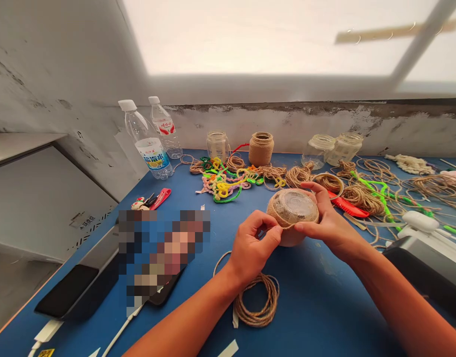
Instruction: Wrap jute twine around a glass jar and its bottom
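Note:
A glass jar point(294, 207) wrapped in brown twine is held tilted above the blue table, its clear glass bottom facing up toward me. My right hand point(330, 223) grips its right side, thumb at the near edge of the base and fingers around the far side. Thumb and forefinger of my left hand point(255, 243) are pinched on a strand of twine point(284, 226) at the jar's near left edge. Below my left hand lies a loose coil of twine point(256, 310) on the table. How the strand runs to the coil is partly hidden by that hand.
Another twine-wrapped jar point(261, 149) and bare glass jars point(217, 145) stand at the back. Before them lie tangled colourful cords point(228, 183), twine bundles point(361, 198) and a red comb point(349, 204). Plastic bottles point(149, 144) stand back left; a phone point(67, 290) lies left.

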`<action>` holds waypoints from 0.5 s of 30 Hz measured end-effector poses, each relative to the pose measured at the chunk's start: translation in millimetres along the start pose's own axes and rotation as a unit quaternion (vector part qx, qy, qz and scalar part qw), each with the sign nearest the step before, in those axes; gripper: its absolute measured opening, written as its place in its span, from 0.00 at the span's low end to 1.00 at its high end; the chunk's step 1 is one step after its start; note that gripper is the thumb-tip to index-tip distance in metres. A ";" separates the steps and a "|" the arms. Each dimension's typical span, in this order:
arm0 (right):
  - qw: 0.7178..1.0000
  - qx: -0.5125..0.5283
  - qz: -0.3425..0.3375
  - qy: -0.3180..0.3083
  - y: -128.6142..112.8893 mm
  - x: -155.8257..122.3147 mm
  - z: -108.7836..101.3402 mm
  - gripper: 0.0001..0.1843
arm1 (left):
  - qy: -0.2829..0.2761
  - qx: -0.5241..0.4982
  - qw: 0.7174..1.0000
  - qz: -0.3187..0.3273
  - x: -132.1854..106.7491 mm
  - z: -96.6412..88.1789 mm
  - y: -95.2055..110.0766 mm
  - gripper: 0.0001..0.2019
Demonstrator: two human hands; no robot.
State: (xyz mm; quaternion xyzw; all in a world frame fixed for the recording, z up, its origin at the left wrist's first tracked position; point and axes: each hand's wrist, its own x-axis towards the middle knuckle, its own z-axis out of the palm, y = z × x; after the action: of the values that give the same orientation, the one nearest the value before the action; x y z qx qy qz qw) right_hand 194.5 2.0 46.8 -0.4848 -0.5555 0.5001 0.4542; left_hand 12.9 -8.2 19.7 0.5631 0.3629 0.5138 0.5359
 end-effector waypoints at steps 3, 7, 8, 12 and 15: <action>1.000 0.001 -0.002 0.007 0.6 0.2 0.1 0.47 | -0.005 0.000 1.000 0.002 -0.5 0.3 0.2 0.07; 1.000 -0.008 -0.005 0.014 3.9 0.2 -0.9 0.47 | -0.007 -0.006 1.000 -0.003 -0.6 0.6 0.3 0.07; 1.000 -0.011 -0.007 0.012 4.8 0.2 -1.1 0.46 | -0.006 -0.009 1.000 -0.005 -0.5 0.7 0.1 0.07; 0.999 -0.020 -0.032 0.026 7.2 0.9 -0.2 0.45 | 0.004 -0.039 0.999 -0.023 0.2 1.5 -1.8 0.08; 0.999 -0.016 -0.026 0.034 5.4 2.2 -0.7 0.46 | 0.016 -0.054 0.998 -0.022 1.3 2.2 -3.7 0.08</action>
State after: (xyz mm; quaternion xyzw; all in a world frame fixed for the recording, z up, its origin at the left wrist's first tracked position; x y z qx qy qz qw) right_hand 195.4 4.4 41.5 -0.4942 -0.5603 0.4625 0.4775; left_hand 15.9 -6.9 16.5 0.5169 0.3556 0.5297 0.5709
